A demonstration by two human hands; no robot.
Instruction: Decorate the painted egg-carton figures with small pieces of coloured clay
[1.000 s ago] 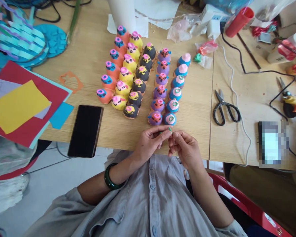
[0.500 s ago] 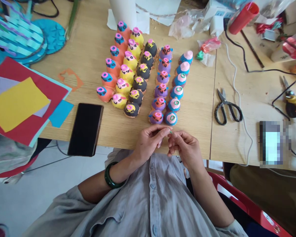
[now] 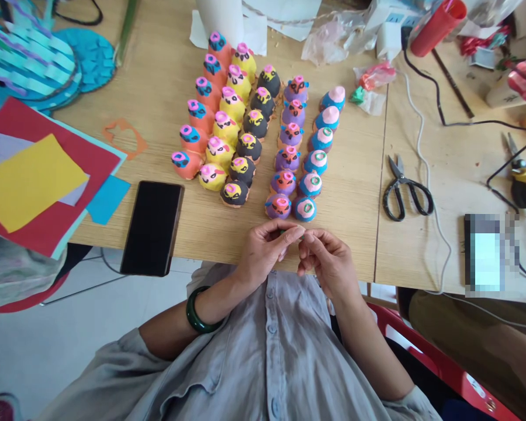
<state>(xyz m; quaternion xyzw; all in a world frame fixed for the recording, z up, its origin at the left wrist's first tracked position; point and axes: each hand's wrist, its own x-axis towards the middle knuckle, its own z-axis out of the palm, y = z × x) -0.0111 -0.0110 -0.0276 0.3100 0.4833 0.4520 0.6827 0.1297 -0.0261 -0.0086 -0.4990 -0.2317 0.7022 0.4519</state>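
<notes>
Just past the table's near edge, my left hand and my right hand meet fingertip to fingertip. Both pinch a tiny piece of green clay, mostly hidden by the fingers. Beyond them stands a row of blue clay figures with pink tops; the nearer ones carry green rings, the two farthest do not. To its left are rows of purple figures, black figures, yellow figures and orange figures. A dark green bangle circles my left wrist.
A black phone lies left of my hands, near coloured paper. Black-handled scissors and a white cable are to the right. Green and red clay in plastic lies farther back. A person's arm shows at lower right.
My fingertips have come closer together, and less of the green clay shows between them. The view has shifted slightly.
</notes>
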